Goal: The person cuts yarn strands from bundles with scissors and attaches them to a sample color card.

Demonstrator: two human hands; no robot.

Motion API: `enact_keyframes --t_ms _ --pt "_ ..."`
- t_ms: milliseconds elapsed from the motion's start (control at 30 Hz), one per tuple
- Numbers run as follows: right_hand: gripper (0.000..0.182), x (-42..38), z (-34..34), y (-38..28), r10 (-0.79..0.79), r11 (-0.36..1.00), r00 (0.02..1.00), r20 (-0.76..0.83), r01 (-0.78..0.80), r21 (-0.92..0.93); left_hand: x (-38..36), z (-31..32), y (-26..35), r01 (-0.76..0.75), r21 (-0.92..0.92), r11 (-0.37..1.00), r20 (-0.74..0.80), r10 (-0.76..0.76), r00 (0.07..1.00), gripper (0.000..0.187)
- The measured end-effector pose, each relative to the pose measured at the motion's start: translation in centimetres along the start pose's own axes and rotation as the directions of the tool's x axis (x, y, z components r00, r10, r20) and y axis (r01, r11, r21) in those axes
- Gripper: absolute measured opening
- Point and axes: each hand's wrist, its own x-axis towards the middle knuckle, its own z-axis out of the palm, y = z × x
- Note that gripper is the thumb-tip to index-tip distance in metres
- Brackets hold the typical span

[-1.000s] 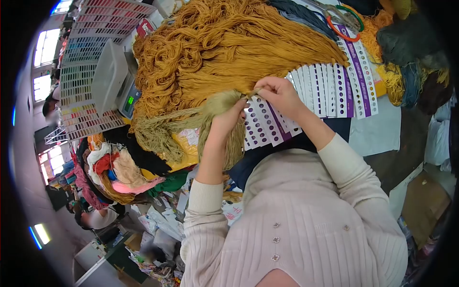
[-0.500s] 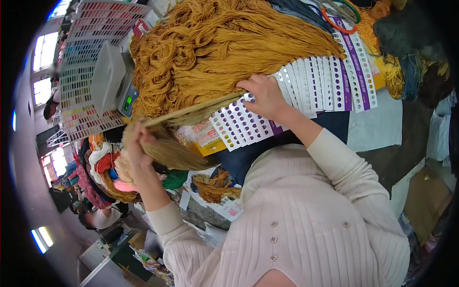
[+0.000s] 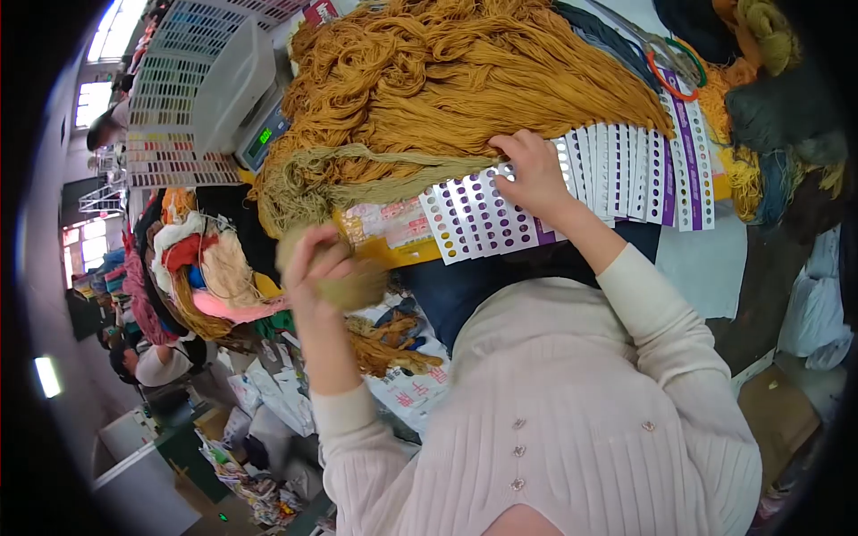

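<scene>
A hank of olive-tan yarn [image 3: 308,192] lies along the near edge of a big heap of golden-brown yarn [image 3: 465,76]. My left hand [image 3: 317,263], blurred by motion, is closed around a hanging bunch of this olive yarn at the left. The strand runs right to my right hand [image 3: 541,179], whose bent fingers and thumb close on its end. Below that hand is a fanned row of white cards with punched holes and purple bands [image 3: 478,214]. The cards partly overlap a yellow-edged board [image 3: 402,255].
A scale [image 3: 264,134] with a lit green display and clear tray stands at the left, beside a rack of colour samples [image 3: 170,89]. Scissors with orange and green handles [image 3: 670,76] lie top right. Multicoloured hanks [image 3: 210,268] hang at left. Other people are in the background.
The taut olive strand has gone slack and now rests against the golden heap. My left hand has moved right in the view, holding a bunch of yarn. The camera view has shifted.
</scene>
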Motion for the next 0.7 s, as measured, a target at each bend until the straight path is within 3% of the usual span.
enact_keyframes --t_ms 33,67,100,133,167,233,267,300,333,400,433,533,600,700 --pt "0.039 0.1 -0.3 -0.2 0.029 1.000 0.999 0.047 -0.028 -0.012 1.5 0.9 -1.7 -0.011 0.067 0.998 0.035 0.009 0.999 0.019" --pt "0.040 0.0 -0.5 -0.2 0.055 0.997 0.998 0.038 -0.056 0.048 2.4 2.1 -3.3 0.051 -0.046 0.998 0.219 -0.039 0.975 0.022" --pt "0.040 -0.2 -0.5 -0.1 0.083 0.990 0.996 0.028 -0.085 0.109 3.1 3.0 -4.5 0.114 -0.028 0.993 0.282 -0.102 0.954 0.028" --pt "0.040 -0.3 -0.6 -0.2 0.111 0.979 0.994 0.018 -0.113 0.172 3.2 4.2 -5.7 0.105 0.058 0.993 0.274 -0.118 0.955 0.032" --pt "0.031 -0.4 -1.3 -0.9 0.100 0.965 0.991 -0.091 -0.075 0.252 3.3 5.4 -6.7 0.095 0.144 0.985 0.264 -0.131 0.956 0.036" --pt "0.023 -1.0 -2.6 -1.9 0.242 0.880 0.970 0.032 -0.233 0.413 3.1 5.9 -8.5 0.091 0.153 0.984 0.275 -0.131 0.953 0.043" --pt "0.019 -1.5 -3.2 -2.5 0.300 0.819 0.948 0.110 -0.315 0.479 2.9 5.9 -9.0 0.089 0.152 0.984 0.275 -0.128 0.953 0.047" --pt "0.014 -1.8 -3.4 -3.6 0.347 0.610 0.923 0.164 -0.355 0.709 2.6 5.8 -9.1 0.077 0.182 0.980 0.309 -0.131 0.942 0.048" --pt "0.013 -1.8 -4.0 -4.9 0.348 0.433 0.880 0.324 -0.457 0.777 2.1 5.9 -9.4 0.068 0.169 0.983 0.311 -0.119 0.943 0.047" --pt "0.012 -1.6 -5.3 -7.3 0.249 0.038 0.746 0.618 -0.645 0.763 1.1 6.1 -9.8 0.051 0.146 0.988 0.307 -0.094 0.947 0.046" --pt "0.011 -1.6 -5.2 -7.8 0.206 0.023 0.738 0.642 -0.660 0.751 1.4 5.0 -10.2 0.149 0.121 0.981 0.483 -0.190 0.854 0.048" --pt "0.009 -1.6 -5.0 -8.7 0.134 -0.049 0.706 0.696 -0.696 0.716 -0.2 5.7 -10.5 0.052 0.189 0.981 0.325 -0.112 0.939 0.049" --pt "0.009 -1.6 -5.5 -8.6 0.165 -0.137 0.670 0.724 -0.711 0.689 -0.7 5.6 -10.3 0.032 0.124 0.992 0.322 -0.070 0.944 0.049" --pt "0.009 -1.7 -6.0 -8.6 0.112 -0.148 0.651 0.751 -0.737 0.660 -1.3 5.5 -10.2 0.040 0.118 0.992 0.347 -0.079 0.934 0.049"
